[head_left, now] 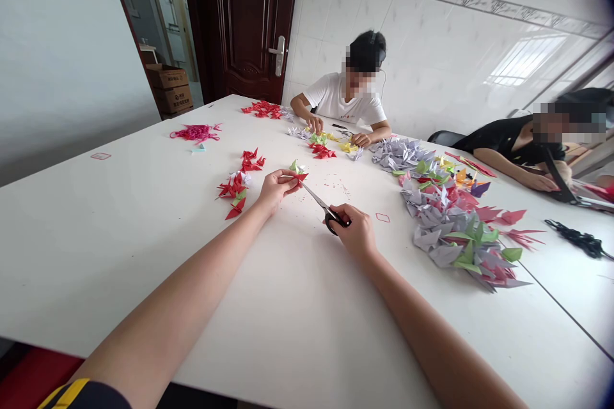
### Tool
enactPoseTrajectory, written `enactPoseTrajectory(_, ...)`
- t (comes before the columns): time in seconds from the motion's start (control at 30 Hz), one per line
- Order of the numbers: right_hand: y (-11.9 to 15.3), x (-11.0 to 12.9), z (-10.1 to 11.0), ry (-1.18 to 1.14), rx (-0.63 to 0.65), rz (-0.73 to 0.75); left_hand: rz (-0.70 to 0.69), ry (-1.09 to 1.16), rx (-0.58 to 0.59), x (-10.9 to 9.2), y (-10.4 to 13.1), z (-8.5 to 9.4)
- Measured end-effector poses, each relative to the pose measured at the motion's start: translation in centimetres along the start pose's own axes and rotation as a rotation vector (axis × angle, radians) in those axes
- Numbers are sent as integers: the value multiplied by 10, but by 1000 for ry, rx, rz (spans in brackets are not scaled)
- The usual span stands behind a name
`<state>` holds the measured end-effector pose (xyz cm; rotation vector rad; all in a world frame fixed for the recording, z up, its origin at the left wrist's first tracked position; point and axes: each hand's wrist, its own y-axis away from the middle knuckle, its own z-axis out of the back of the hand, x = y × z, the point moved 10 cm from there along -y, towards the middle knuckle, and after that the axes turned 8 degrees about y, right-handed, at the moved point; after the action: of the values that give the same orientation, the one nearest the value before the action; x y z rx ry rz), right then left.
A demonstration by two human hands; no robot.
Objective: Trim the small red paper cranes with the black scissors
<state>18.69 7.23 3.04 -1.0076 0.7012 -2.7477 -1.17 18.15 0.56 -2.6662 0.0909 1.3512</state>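
Observation:
My left hand (279,190) pinches a small red folded-paper piece (300,177), probably part of a paper crane, above the white table. My right hand (354,228) is closed round the black handles of a pair of scissors (317,199). The blade tips point up and left and reach the red paper; whether they touch it I cannot tell. A pale green paper crane (296,166) lies just behind my left hand. Red paper cranes (234,188), with some green and white ones among them, lie to the left of that hand. Tiny red scraps (343,186) dot the tabletop beyond the scissors.
A large heap of grey, red and green paper cranes (448,220) spreads on the right. A pink-magenta pile (196,133) lies at the back left. Black cord (578,238) sits at the far right. Two people work across the white table (119,217), one in a white shirt (336,96).

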Motion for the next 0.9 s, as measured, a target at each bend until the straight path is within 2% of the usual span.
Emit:
enactPoseTrajectory(0.37, 1, 6, 11, -11, -72, -8, -36, -30, 34, -3, 0, -2)
enactPoseTrajectory(0.6, 1, 7, 5, 18, -21, 17, 3, 18, -15, -1, -1, 1)
enactPoseTrajectory(0.9, 0, 6, 3, 31, 2, 10, 3, 17, 9, 1, -2, 1)
